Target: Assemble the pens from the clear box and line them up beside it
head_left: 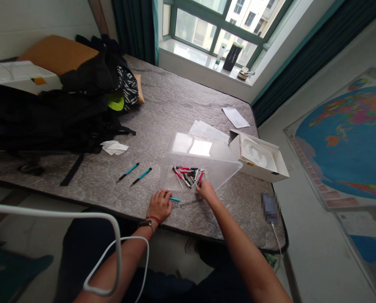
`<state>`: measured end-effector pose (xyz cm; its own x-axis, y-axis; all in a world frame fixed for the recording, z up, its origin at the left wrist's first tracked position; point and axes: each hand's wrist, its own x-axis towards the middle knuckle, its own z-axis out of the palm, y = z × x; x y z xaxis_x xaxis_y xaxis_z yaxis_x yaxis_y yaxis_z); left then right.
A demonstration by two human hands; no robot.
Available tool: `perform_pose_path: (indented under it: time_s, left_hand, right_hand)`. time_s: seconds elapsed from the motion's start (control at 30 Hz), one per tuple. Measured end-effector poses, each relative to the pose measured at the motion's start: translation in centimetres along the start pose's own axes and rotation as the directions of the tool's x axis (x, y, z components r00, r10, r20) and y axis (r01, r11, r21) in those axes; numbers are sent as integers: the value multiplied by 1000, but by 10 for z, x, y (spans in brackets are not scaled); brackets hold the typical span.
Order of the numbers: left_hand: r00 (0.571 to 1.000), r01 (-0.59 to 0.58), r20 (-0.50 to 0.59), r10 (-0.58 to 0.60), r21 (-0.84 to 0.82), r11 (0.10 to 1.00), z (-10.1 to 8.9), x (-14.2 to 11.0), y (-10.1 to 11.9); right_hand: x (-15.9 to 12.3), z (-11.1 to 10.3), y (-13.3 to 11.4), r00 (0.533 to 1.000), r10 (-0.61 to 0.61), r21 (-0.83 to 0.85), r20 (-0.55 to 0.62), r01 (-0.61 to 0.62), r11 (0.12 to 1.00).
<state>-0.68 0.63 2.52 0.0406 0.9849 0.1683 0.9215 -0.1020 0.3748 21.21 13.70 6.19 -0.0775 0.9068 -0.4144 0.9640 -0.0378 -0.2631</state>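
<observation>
The clear bin (pixel 221 169) is smooth, glossy plastic with bright reflections; the teal pens (pixel 141 176) look like smooth plastic. The mattress (pixel 175 99) is matt, slightly rippled cloth, the backpack (pixel 43 120) dull fabric, the tissue (pixel 114 147) crumpled paper, the windowsill (pixel 188 54) smooth and shiny.

A lived-in bedroom, seemingly in a home or dormitory.
The broad surface is a grey quilted mattress (pixel 175 97) with dark piping and printed lettering (pixel 191 204), partly legible as "protector". Teal curtains (pixel 134 29) flank a green-framed window (pixel 218 33) facing a multi-storey building (pixel 249 19); a bottle (pixel 220 55) stands on its white sill (pixel 188 52). A world map (pixel 342 130) hangs on the wall, and a black backpack (pixel 43 122) lies on the mattress.
</observation>
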Motion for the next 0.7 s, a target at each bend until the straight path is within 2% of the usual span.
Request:
perform_pose_path:
  time_s: [0.13, 0.27, 0.4, 0.5, 0.57, 0.63, 0.7]
  left_hand:
    - [1000, 5, -6, -5, -4, 1000, 0, 0, 0]
    - [1000, 6, -14, -6, -18, 1000, -1, 0, 0]
    - [1000, 1, -12, -1, -15, 1000, -1, 0, 0]
    - [1000, -2, -12, 1, -12, 1000, -1, 0, 0]
    - [1000, -1, -14, 0, -13, 1000, -1, 0, 0]
    - [1000, 0, -16, 0, -13, 1000, 0, 0, 0]
    - [1000, -2, -17, 1, -12, 1000, 0, 0, 0]
  right_hand:
    - [-11, -8, 12, 981, -122, 104, -148, 138, 985]
    - [-29, -4, 19, 939, -243, 329, -243, 315, 890]
    - [-47, 7, 24, 923, -243, 483, -299, 365, 796]
    - [-56, 10, 26, 937, -185, 618, -298, 337, 710]
    - [-60, 10, 24, 967, -120, 795, -226, 254, 551]
    - [-63, 7, 20, 991, -79, 942, -106, 126, 312]
    - [-65, 5, 16, 996, -84, 995, -1, 9, 97]
